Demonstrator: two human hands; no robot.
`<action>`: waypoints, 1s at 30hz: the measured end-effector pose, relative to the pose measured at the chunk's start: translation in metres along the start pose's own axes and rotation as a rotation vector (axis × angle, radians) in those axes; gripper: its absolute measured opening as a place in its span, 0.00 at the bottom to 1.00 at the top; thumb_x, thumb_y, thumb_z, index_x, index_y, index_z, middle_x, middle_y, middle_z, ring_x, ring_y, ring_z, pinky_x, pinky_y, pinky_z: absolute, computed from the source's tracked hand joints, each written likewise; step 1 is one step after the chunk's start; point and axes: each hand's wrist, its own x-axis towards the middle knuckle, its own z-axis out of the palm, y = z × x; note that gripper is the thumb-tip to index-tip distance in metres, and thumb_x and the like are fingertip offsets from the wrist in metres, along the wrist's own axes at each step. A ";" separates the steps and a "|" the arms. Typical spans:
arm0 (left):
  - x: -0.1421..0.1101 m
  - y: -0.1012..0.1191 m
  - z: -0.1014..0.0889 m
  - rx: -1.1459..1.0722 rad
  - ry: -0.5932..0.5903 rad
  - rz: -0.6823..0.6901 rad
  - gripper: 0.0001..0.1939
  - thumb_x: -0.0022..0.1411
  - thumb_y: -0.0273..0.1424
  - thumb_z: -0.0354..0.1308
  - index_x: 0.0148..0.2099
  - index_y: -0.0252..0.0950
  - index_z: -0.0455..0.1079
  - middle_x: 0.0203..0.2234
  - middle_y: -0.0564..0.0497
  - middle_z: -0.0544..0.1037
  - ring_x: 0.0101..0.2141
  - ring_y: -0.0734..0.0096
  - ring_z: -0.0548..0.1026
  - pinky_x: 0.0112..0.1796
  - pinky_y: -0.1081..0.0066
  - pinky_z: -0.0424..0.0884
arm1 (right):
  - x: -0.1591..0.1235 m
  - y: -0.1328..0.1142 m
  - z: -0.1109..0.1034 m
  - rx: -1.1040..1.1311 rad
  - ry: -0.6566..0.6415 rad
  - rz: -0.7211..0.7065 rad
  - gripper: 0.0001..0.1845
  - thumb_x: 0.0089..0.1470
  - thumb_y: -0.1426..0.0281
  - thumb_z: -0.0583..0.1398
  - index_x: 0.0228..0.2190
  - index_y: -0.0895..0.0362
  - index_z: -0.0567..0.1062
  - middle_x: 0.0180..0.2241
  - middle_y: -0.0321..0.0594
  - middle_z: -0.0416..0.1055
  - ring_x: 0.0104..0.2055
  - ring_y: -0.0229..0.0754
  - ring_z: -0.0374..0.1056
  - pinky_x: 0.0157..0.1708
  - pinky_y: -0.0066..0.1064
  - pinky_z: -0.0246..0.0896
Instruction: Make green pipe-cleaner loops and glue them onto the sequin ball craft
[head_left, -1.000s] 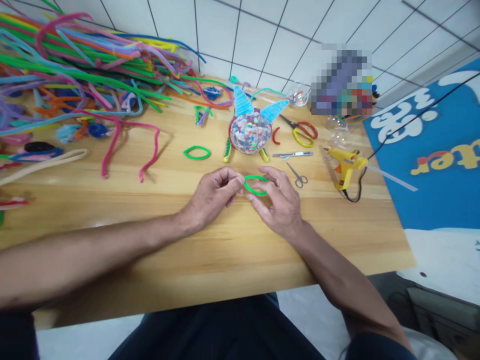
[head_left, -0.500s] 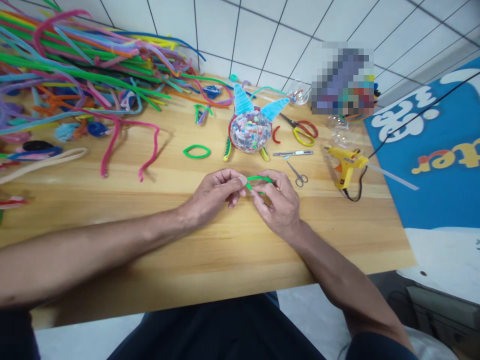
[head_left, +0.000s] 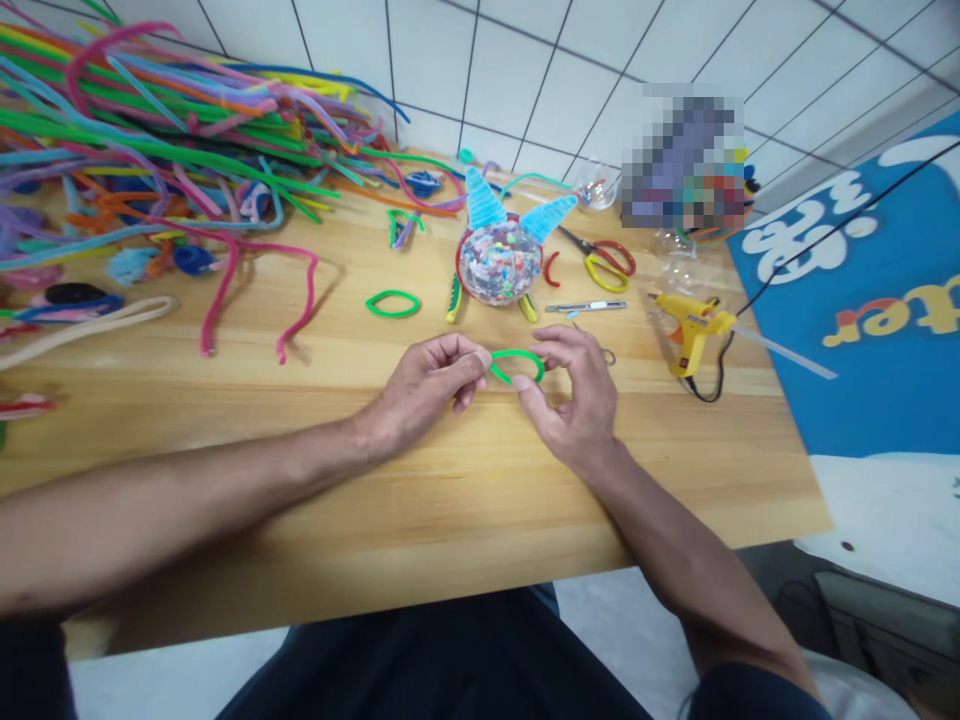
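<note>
A green pipe cleaner loop point(head_left: 517, 352), rounded at the right and pinched to a point at the left, is held above the wooden table. My left hand point(head_left: 435, 380) is closed, its thumb and forefinger gripping the pointed end. Around the loop's right side my right hand point(head_left: 577, 395) is open, thumb and fingers apart, with the thumb tip at the lower edge. Another green pipe cleaner loop point(head_left: 393, 304), leaf-shaped, lies beyond my left hand. Farther back stands a round, multicoloured speckled figure point(head_left: 499, 262) with blue pipe cleaner ears and a red rim, between green-and-yellow handles point(head_left: 454, 298).
Pipe cleaners point(head_left: 225, 110) are heaped at the back left. Red-and-yellow scissors point(head_left: 606, 268), a craft knife point(head_left: 585, 307) and a yellow glue gun point(head_left: 690, 325) lie to the right. Small scissors point(head_left: 609, 356) are mostly behind my right hand. A tiled wall point(head_left: 517, 60) rises behind the table.
My right hand's fingers have spread and shifted right, uncovering the green loop, which now looks rounder. My left hand keeps its pinch in nearly the same place.
</note>
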 end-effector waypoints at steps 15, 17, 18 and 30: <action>-0.004 -0.002 -0.001 0.210 0.011 0.127 0.15 0.65 0.41 0.69 0.31 0.37 0.72 0.19 0.57 0.70 0.21 0.77 0.64 0.24 0.74 0.61 | 0.004 -0.010 -0.002 0.185 -0.160 0.371 0.12 0.67 0.62 0.63 0.33 0.51 0.84 0.25 0.34 0.80 0.26 0.39 0.73 0.30 0.31 0.65; -0.004 -0.002 0.000 0.215 0.025 0.136 0.15 0.65 0.41 0.68 0.31 0.38 0.72 0.19 0.57 0.70 0.21 0.77 0.63 0.24 0.74 0.60 | 0.004 -0.010 -0.001 0.192 -0.170 0.369 0.12 0.67 0.61 0.63 0.33 0.51 0.84 0.25 0.34 0.80 0.26 0.39 0.72 0.30 0.31 0.65; -0.004 -0.002 0.000 0.219 0.033 0.146 0.15 0.65 0.41 0.68 0.31 0.38 0.72 0.19 0.57 0.70 0.21 0.77 0.63 0.24 0.74 0.60 | 0.003 -0.011 -0.001 0.198 -0.180 0.373 0.13 0.67 0.61 0.63 0.33 0.51 0.84 0.25 0.34 0.80 0.26 0.39 0.72 0.30 0.32 0.65; -0.002 -0.003 0.001 0.192 0.079 0.123 0.14 0.63 0.41 0.68 0.32 0.37 0.73 0.21 0.56 0.73 0.21 0.77 0.65 0.24 0.73 0.61 | 0.012 -0.011 0.005 0.629 -0.351 0.689 0.15 0.55 0.56 0.70 0.30 0.53 0.77 0.24 0.30 0.71 0.25 0.35 0.63 0.27 0.28 0.62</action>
